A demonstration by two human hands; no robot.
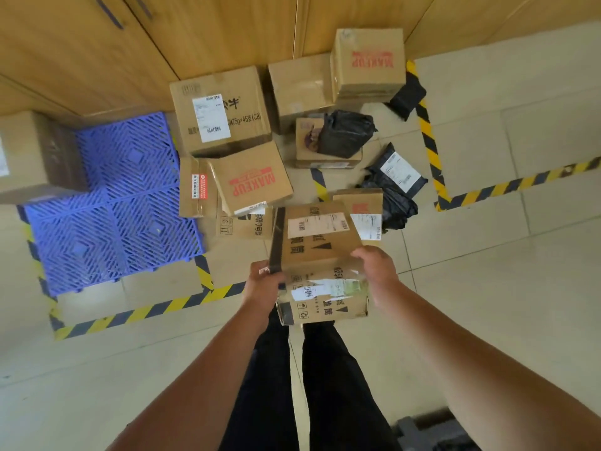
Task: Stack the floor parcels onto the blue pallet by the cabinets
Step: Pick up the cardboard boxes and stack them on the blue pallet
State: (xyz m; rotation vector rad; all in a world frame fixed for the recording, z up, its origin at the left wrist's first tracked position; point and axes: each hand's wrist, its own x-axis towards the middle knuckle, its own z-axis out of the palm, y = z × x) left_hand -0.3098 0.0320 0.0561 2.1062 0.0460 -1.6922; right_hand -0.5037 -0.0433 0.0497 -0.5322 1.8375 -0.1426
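The person holds a cardboard parcel [317,237] in front of the body. The left hand [265,281] curls round its near left corner, and the right hand [375,266] grips its near right corner. Its long side seems to run across, from hand to hand. The blue pallet [123,203] lies to the left, nearer the left hand, with one box [35,157] on its far left corner.

The person wears long, loose black trousers [341,385]; the left forearm [201,369] and right forearm [471,346] are bare.
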